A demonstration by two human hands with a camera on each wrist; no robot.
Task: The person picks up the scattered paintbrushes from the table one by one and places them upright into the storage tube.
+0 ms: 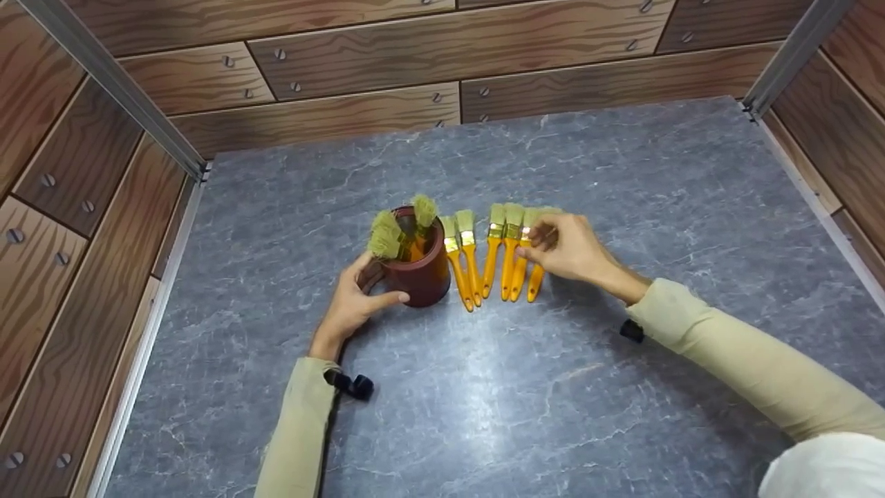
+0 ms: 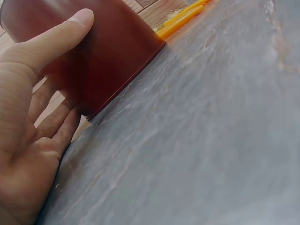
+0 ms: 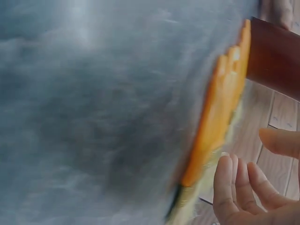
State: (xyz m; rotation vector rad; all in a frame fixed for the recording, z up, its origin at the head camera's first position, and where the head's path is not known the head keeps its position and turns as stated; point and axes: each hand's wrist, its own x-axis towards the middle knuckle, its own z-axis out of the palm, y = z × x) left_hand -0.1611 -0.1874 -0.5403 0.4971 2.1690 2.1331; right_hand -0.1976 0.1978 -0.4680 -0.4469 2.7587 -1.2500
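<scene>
- Left hand [image 1: 356, 294]: at the near left side of a dark reddish-brown cylindrical cup [image 1: 418, 280]; thumb lies along the near face, fingers reach round behind. I read this as grasping the cup.
- Cup: upright on the grey marbled tabletop [image 1: 442, 415], left of the loose brushes, base down on the surface.
- Cup contents: paintbrushes [image 1: 385, 238], bristles up; at least two bristle heads show above the rim, one leaning left, one at the far right. Exact count inside: cannot tell.
- Right hand [image 1: 570, 249]: over the right end of the loose brushes, a gap between thumb and fingertips, fingers gently bent, grasping nothing. Contact with a brush: cannot tell.
- Loose pair of paintbrushes [image 1: 472, 270]: lying just right of the cup, yellow-orange handles toward the near side, pale bristles toward the far side.
- Row of four paintbrushes [image 1: 509, 263]: right of the pair, same orientation; the rightmost is partly hidden beneath the right hand.
- Both arms: light khaki sleeves [image 1: 747, 366], a black device [image 1: 356, 386] at each wrist.
- Surroundings: wood-plank-patterned wall panels [image 1: 449, 48] on the far, left and right sides; grey metal posts [image 1: 795, 55] at the two far corners.
</scene>
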